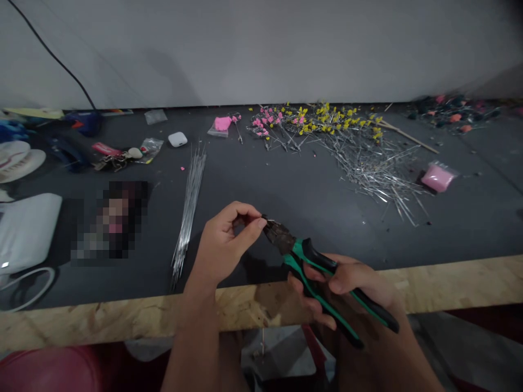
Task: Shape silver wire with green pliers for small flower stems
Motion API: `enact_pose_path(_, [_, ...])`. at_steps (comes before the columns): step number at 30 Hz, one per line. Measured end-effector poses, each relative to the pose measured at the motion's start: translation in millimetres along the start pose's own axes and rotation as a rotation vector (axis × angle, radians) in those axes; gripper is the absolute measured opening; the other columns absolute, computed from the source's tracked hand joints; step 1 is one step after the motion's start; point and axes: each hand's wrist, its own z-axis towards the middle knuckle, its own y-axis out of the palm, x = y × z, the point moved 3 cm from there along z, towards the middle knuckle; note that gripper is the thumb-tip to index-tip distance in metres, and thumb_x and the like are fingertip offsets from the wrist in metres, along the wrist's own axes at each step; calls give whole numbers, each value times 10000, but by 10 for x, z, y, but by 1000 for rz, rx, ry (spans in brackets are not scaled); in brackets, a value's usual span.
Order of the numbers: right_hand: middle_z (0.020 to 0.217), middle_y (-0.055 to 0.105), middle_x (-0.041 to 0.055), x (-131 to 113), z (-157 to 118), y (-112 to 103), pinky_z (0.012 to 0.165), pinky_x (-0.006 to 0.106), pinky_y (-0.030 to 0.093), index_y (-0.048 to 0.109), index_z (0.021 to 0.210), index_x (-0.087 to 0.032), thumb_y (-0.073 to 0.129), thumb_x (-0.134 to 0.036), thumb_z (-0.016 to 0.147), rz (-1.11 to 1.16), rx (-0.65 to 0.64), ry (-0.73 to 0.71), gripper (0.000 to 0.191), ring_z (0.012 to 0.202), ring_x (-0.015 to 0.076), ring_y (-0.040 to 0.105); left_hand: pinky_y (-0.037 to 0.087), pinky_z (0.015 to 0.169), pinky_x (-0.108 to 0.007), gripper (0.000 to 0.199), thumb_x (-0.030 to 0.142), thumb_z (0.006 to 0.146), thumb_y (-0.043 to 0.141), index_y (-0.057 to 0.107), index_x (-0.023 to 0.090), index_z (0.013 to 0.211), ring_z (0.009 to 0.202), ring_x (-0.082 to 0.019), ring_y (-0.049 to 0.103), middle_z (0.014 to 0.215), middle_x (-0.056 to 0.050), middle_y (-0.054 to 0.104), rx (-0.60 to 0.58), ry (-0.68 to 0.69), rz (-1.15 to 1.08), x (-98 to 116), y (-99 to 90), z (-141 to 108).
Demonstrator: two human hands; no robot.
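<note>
Gripping: the right hand (349,286) is closed around the long-nosed metal pliers with green-and-black handles (300,253), above the worktop (253,179) near its pale wooden front edge.
Pinching: the left hand (229,239) has thumb and forefinger narrowed together, right at the plier tips.
Hidden at the tips: a thin silvery sliver (270,220) shows by the jaws; whether the fingers hold it cannot be told.
Blurred: a pixelated patch covers a dark object (122,215) left of the wires.
Cut off: the white rounded box (30,231) and red round seat (53,370), both at the left edge.
Count: one pliers, one small white case (177,140), two pink packets (223,124), one narrow bundle of straight silver wires (190,212). Wires in the tangled silver heap (376,169) and yellow-tipped stems (330,118) are too many to count.
Plier direction: nose toward the upper left, meeting the left fingertips; handles toward the lower right, spread apart.
Long axis: slanting from upper left to lower right, crossing over the wooden edge.
</note>
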Motion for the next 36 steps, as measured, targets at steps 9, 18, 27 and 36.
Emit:
enact_pose_path(9, [728,472,-15,-18,-25,176,563,234,363,541,899,-171,538,-188,693,-568,326,28,206,634,111,436,509,655,-227,96,266,790,654,658,205,864,736,-132,630,802,-11,671,57,-29,95,-40,30,1])
enact_pose_path(18, [805,422,-36,40,-34,302,650,234,352,438,831,-210,433,-44,767,-1109,405,-180,177,728,116,379,528,626,-223,36,179,757,659,643,190,787,676,-113,632,800,-8,685,265,98,85,66,85,-47])
enact_pose_path(27, [837,444,-35,43,-10,393,658,218,364,450,846,-220,443,-35,782,-1133,408,-226,195,728,112,402,473,517,-194,99,163,784,624,578,173,697,559,-74,571,703,21,643,459,117,-86,142,185,-86])
enact_pose_path(36, [977,481,-30,35,-51,330,790,214,383,497,1011,-262,508,-84,802,-925,349,-229,275,870,117,451,506,611,-214,62,272,773,699,694,211,786,632,-94,613,731,18,671,412,30,-228,-15,198,-64])
